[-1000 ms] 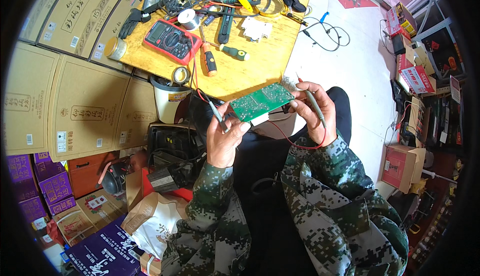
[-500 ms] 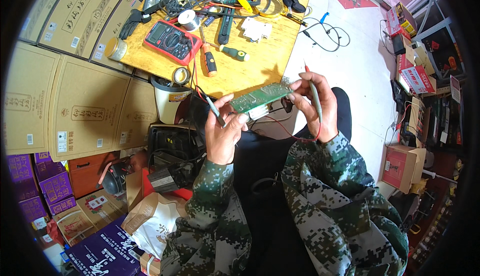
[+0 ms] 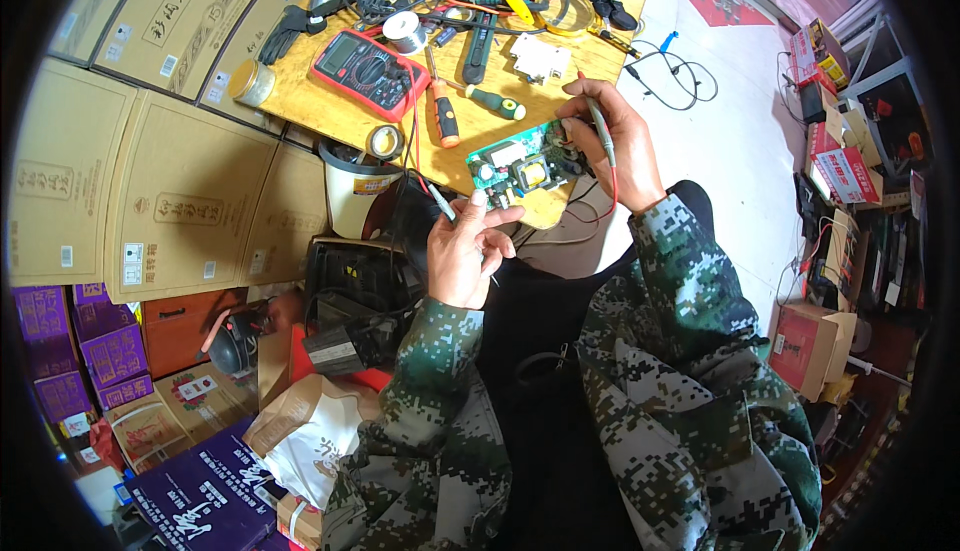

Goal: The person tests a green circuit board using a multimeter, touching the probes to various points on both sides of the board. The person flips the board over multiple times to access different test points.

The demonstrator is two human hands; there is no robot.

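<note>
A green circuit board (image 3: 508, 154) is held up in front of the table's near edge, its component side showing, with a yellow-wrapped transformer (image 3: 532, 173) on it. My right hand (image 3: 628, 146) grips the board's right end and also holds a test probe (image 3: 602, 129), its tip pointing up and a red lead trailing down. My left hand (image 3: 460, 263) is closed around a second test probe (image 3: 440, 201), thumb and forefinger at the board's lower left corner; whether they pinch the board I cannot tell. A red multimeter (image 3: 368, 73) lies on the table beyond.
On the wooden table (image 3: 285, 101) lie an orange-black screwdriver (image 3: 445, 116), a green-handled screwdriver (image 3: 497, 102), a solder spool (image 3: 404, 31), a utility knife (image 3: 480, 48) and tangled cables. Cardboard cartons (image 3: 190, 191) are stacked left. A bucket (image 3: 352, 201) stands below the table edge.
The board has turned over from its solder side to its component side and moved up and right. My right hand has risen with it; my left hand has shifted slightly right.
</note>
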